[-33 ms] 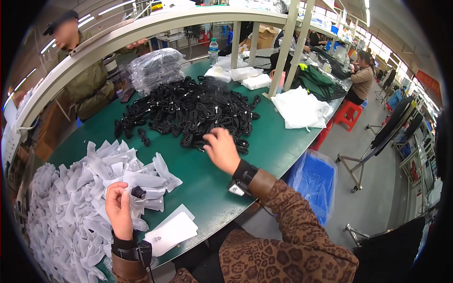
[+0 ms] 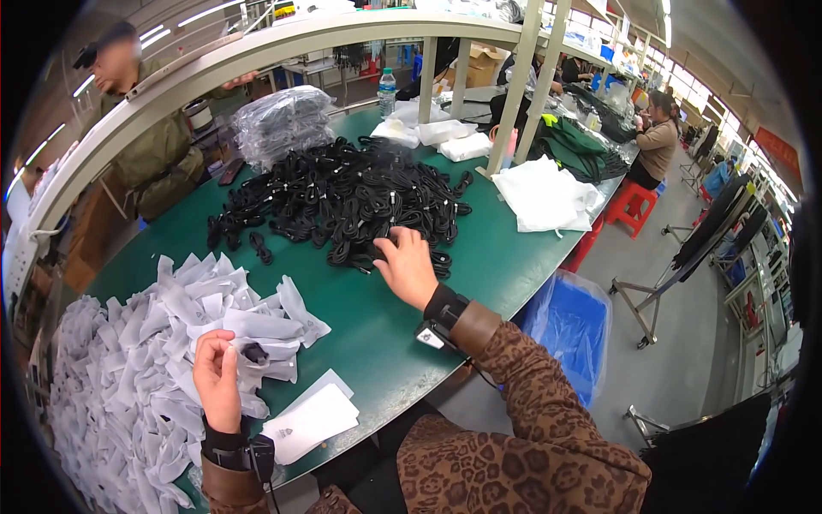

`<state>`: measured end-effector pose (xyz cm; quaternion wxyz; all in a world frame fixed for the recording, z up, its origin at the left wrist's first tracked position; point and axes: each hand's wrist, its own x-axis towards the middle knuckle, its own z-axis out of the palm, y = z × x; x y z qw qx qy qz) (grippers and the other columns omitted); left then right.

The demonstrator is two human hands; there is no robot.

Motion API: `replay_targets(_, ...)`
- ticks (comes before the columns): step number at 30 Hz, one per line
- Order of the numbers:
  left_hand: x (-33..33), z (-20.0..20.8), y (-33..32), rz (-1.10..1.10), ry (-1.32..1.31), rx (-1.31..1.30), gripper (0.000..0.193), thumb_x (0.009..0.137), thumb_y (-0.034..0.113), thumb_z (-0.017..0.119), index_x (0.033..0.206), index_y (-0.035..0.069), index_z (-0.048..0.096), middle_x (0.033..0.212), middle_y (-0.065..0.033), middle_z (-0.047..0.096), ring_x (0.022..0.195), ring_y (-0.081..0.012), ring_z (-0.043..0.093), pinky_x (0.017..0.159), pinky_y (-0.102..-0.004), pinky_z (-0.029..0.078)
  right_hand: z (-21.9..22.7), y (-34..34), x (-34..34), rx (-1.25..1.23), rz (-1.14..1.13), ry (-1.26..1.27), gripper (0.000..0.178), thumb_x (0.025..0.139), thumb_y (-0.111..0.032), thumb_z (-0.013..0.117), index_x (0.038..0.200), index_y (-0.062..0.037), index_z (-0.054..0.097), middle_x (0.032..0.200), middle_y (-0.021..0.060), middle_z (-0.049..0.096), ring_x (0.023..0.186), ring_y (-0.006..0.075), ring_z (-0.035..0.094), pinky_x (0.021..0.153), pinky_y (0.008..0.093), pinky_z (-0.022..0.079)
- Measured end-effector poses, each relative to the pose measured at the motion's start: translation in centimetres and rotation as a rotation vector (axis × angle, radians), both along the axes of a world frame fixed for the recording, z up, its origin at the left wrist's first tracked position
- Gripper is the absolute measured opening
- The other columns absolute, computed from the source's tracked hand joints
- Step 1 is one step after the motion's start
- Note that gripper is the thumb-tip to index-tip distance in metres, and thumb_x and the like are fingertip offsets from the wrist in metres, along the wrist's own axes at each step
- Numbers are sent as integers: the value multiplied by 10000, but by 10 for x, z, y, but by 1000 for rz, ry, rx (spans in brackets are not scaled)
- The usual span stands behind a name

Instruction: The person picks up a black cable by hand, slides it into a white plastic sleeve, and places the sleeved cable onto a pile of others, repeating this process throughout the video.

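Note:
My left hand (image 2: 217, 381) is closed, thumb against fingers, at the edge of a white translucent pouch; a dark bundle (image 2: 254, 351) shows at the pouch's mouth. Around it spreads a large heap of filled white pouches (image 2: 128, 385). At the near edge of a pile of black coiled cables (image 2: 342, 193), my right hand (image 2: 408, 267) reaches in with thumb and fingers apart. I see nothing held in it, though its fingertips partly cover the coils. Flat white pouches (image 2: 312, 424) lie stacked by the table's near edge, right of my left wrist.
A green table (image 2: 342, 313) carries everything. Behind the cables are clear-wrapped packs (image 2: 284, 124), a water bottle (image 2: 387, 90) and metal shelf posts (image 2: 524, 94). White sheeting (image 2: 548, 195) lies at right. A lined blue bin (image 2: 565, 334) stands beside the table. Another person (image 2: 150, 128) stands across it.
My right hand has shifted slightly to the right and up over the cable pile's near edge. My left hand has barely moved.

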<state>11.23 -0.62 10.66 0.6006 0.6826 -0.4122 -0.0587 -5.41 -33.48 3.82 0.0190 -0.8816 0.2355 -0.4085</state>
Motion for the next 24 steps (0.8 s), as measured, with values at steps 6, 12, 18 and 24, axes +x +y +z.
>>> replay_targets(6,7,-6,3,-28,397,-110,101,978,123,554,926,37,555,1083,-63,619,822,-140,587,850,-260,449,-12,-22,-8,72,-17,256,432,763,-217,769,1152,-125,603,1141,111,546,1056,332,524,858,448,415)
replay_targets(12,3,-29,-3,-187,643,-194,143,994,162,544,999,19,547,1077,-112,641,938,-241,659,841,-364,524,-37,-15,-10,-108,-15,408,395,731,-216,767,1084,-110,623,1078,101,537,1037,336,503,820,445,406)
replay_targets(18,-13,-38,-14,-274,757,-220,163,1003,147,519,1030,-12,542,1052,-152,647,971,-290,663,831,-548,572,-14,39,-15,-143,177,243,371,723,-204,767,1048,-91,627,1109,108,547,1070,353,507,877,479,412)
replay_targets(24,-46,-40,-38,-324,931,-207,152,1012,137,517,1011,-14,541,1099,-160,637,950,-250,649,853,-415,543,38,128,-12,435,1005,5,435,812,-186,749,1194,-54,589,1150,146,565,1025,337,596,838,403,513)
